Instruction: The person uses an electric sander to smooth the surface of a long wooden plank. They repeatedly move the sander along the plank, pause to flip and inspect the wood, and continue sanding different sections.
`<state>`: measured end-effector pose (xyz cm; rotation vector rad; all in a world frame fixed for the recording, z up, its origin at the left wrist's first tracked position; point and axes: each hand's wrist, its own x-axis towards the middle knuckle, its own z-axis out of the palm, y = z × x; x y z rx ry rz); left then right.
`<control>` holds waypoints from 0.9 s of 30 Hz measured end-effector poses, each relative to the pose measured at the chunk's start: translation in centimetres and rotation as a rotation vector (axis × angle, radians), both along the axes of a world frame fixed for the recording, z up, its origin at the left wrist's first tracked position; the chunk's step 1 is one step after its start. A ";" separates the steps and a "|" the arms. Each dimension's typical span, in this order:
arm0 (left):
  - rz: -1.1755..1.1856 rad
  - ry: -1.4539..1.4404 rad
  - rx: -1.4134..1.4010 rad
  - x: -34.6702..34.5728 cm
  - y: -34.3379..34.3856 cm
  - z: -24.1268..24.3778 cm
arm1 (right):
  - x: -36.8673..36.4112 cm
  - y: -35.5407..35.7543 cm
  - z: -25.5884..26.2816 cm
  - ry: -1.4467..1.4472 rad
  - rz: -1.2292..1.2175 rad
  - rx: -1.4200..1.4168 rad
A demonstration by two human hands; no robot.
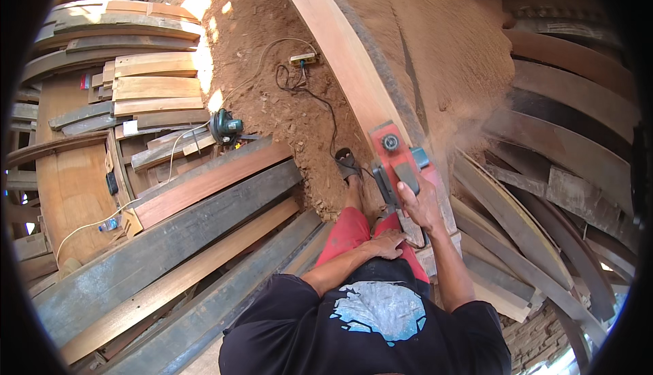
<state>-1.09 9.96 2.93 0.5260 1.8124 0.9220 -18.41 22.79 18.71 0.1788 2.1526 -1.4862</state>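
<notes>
My right hand is closed around the rear handle of a red electric hand planer. The planer rests on the near part of a long wooden beam, whose pale top is smooth and whose side is grey and rough. Sawdust sprays from the tool towards the right. Bent at the elbow, my left arm crosses my lap, and my left hand lies on my thigh near the beam's near end, holding no tool. Its fingers are partly spread. Under the handle, the planer's base is hidden.
Planks are stacked at the left, with a green circular saw on them. A power strip and dark cord lie on the chip-covered ground beside the beam. More boards and a sawdust heap stand at the right.
</notes>
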 end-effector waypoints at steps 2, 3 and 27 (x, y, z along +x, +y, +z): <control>0.114 0.009 -0.007 -0.9 -0.9 0.0 | -2.7 -1.6 -0.3 0.089 0.000 0.029; 0.193 0.042 -0.026 -1.4 -1.6 0.0 | -4.2 -2.7 -0.5 0.165 -0.004 0.052; 1.005 -0.206 -0.645 -12.9 -31.1 0.2 | -37.2 -21.1 0.6 0.195 0.001 -0.034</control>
